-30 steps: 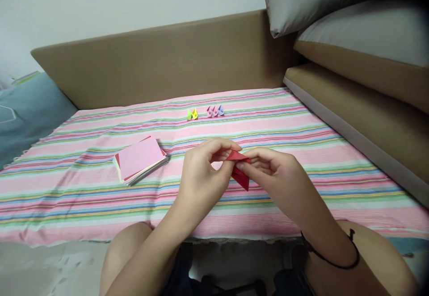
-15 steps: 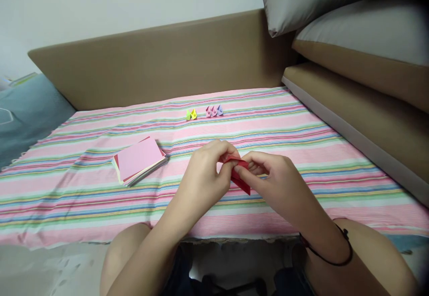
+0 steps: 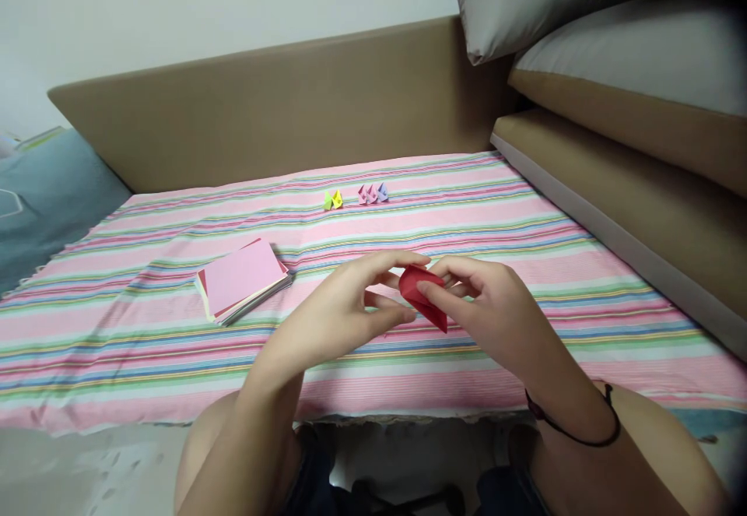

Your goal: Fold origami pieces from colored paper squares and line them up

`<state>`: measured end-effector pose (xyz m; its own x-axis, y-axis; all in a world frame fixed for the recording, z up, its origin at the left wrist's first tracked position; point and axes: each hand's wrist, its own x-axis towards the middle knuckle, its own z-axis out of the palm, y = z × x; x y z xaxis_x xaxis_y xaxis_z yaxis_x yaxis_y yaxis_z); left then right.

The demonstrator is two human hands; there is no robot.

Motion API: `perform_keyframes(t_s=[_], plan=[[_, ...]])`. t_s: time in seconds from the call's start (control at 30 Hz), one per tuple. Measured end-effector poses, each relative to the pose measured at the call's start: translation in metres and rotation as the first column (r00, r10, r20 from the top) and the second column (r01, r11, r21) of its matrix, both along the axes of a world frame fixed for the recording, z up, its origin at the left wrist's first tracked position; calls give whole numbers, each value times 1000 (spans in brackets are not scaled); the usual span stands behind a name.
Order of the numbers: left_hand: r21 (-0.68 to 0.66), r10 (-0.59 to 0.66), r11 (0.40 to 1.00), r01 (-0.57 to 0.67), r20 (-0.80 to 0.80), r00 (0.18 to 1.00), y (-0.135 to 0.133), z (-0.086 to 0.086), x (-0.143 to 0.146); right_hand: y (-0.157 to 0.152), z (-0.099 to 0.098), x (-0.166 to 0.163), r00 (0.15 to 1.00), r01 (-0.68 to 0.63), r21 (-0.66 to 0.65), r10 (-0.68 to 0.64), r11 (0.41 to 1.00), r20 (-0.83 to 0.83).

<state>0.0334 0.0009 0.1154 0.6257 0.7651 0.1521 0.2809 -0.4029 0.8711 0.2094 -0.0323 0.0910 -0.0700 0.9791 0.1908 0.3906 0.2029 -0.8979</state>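
1. Holding: right hand [image 3: 493, 298] pinches the red paper [image 3: 412, 284], thumb on its near face. Paper is folded, its flaps partly spread, in front of the person and above the striped cloth [image 3: 467, 228].
2. Left hand [image 3: 341, 314] is spread wide. Its index fingertip lies at the paper's upper edge, contact uncertain; its thumb stands just beside the paper, clear of it.
3. Technique (judgement): keep the right pinch firm but light, so existing creases are not crushed. Bring the left fingertips to the free edges, line up the points, then press along the crease from its middle outwards. Flaps that slip apart would probably leave a crooked fold.
4. Change against half a second ago: left thumb was then on the paper, both hands close together; it has since come off and the left hand has widened. More of the red face shows.
5. No change noted: paper stack [image 3: 245, 275] at left; small folded papers [image 3: 372, 194] in two groups beyond the hands.
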Motion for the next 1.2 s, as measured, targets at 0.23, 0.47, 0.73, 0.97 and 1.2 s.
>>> perform_keyframes(t_s=[0.23, 0.47, 0.73, 0.97, 1.2], plan=[[32, 18, 999, -20, 37, 999, 7, 0, -2, 0, 0, 7, 995, -58, -93, 50, 994, -91], [54, 160, 982, -181, 272, 949, 5, 0, 7, -3, 7, 19, 955, 70, 52, -52, 996, -293], [163, 277, 904, -395, 479, 833, -5, -2, 16, -16, 14, 6, 961, 259, 513, -274, 818, -48], [134, 250, 925, -357, 494, 833, -11, -3, 18, -13, 12, 0, 948, 192, 640, -309, 744, 75], [190, 166, 943, -273, 443, 881, -11, -4, 17, -11, 7, 4, 961, 110, 716, -257, 690, 100]])
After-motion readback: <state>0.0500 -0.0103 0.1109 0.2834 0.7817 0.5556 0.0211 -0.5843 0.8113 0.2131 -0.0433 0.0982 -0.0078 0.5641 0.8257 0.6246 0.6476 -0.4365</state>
